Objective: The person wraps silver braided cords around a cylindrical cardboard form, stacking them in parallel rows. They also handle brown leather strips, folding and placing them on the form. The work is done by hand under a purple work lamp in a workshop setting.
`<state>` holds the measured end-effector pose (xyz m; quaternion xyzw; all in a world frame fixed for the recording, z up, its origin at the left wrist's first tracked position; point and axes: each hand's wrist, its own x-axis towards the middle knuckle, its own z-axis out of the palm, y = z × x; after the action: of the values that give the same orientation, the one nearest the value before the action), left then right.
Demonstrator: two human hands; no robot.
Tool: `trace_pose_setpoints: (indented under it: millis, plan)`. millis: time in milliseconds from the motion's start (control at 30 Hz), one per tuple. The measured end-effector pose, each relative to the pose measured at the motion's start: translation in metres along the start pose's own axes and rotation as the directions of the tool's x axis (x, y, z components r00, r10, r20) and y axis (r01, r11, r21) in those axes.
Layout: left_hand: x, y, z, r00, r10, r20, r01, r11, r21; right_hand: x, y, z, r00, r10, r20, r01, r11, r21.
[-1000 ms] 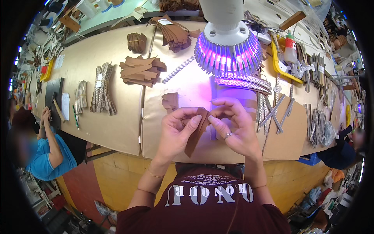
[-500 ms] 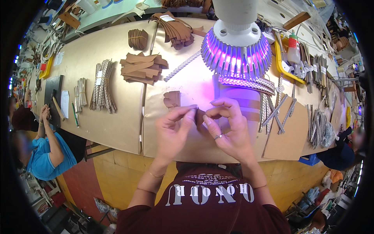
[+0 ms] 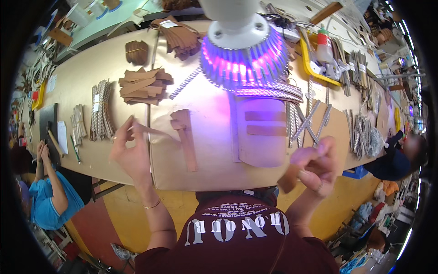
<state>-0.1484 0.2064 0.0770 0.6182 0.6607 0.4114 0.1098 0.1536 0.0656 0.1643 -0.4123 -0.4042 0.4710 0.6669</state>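
Observation:
My left hand (image 3: 132, 153) is raised over the left part of the table, its fingertips pinching one end of a thin brown strip (image 3: 157, 132), apparently leather. To the right, near the table's front edge, my right hand (image 3: 317, 166) is closed on a short brown leather piece (image 3: 287, 179); motion blurs both. Between my hands lies a small stack of brown strips (image 3: 186, 141). Two brown strips (image 3: 265, 116) rest across a pale board (image 3: 262, 153) beneath a lamp (image 3: 244, 59) glowing violet.
A pile of brown strips (image 3: 143, 86) and bundles of braided cord (image 3: 101, 112) lie left of the lamp. Loose braided cords (image 3: 305, 121) lie to its right, near a yellow tray (image 3: 315, 68) and a red-and-white bottle (image 3: 324, 47). A person in blue (image 3: 54, 196) sits at far left.
My hands, formerly together over the table's middle with brown leather between them, have parted widely left and right, each with a brown piece. The view has shifted, moving the lamp leftward in it.

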Motion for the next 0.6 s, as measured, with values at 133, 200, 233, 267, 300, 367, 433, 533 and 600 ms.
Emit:
trace_pose_setpoints:
  millis: [133,200,233,267,300,367,433,533,600]
  plan:
    - [-0.023,0.047,0.013,0.927,0.293,0.235,-0.267,0.954,-0.137,0.006,0.007,0.005,0.974,0.215,0.075,-0.177,0.92,-0.35]
    - [-0.041,0.069,0.006,0.824,0.262,0.501,0.034,0.861,-0.507,0.016,0.019,0.009,0.949,0.191,0.252,-0.053,0.881,-0.469]
    - [-0.049,0.078,0.002,0.687,0.244,0.684,0.328,0.736,-0.592,0.018,0.02,0.011,0.948,0.197,0.251,-0.049,0.867,-0.495]
    - [-0.052,0.085,0.002,0.627,0.229,0.745,0.428,0.698,-0.575,0.019,0.021,0.013,0.946,0.201,0.253,-0.042,0.853,-0.52]
    - [-0.055,0.09,0.004,0.56,0.221,0.798,0.523,0.653,-0.548,0.02,0.021,0.014,0.944,0.212,0.252,-0.038,0.831,-0.555]
    - [-0.053,0.095,0.004,0.489,0.233,0.84,0.599,0.61,-0.518,0.021,0.02,0.015,0.951,0.165,0.26,0.024,0.804,-0.594]
    - [-0.051,0.096,0.005,0.485,0.263,0.834,0.575,0.623,-0.531,0.019,0.019,0.015,0.955,0.178,0.239,0.002,0.798,-0.603]
    - [-0.052,0.098,0.003,0.503,0.227,0.834,0.614,0.586,-0.529,0.012,0.019,0.015,0.954,0.248,0.17,-0.116,0.824,-0.554]
    - [-0.056,0.099,0.001,0.541,0.188,0.82,0.637,0.545,-0.545,0.007,0.024,0.017,0.961,0.251,0.118,-0.151,0.832,-0.534]
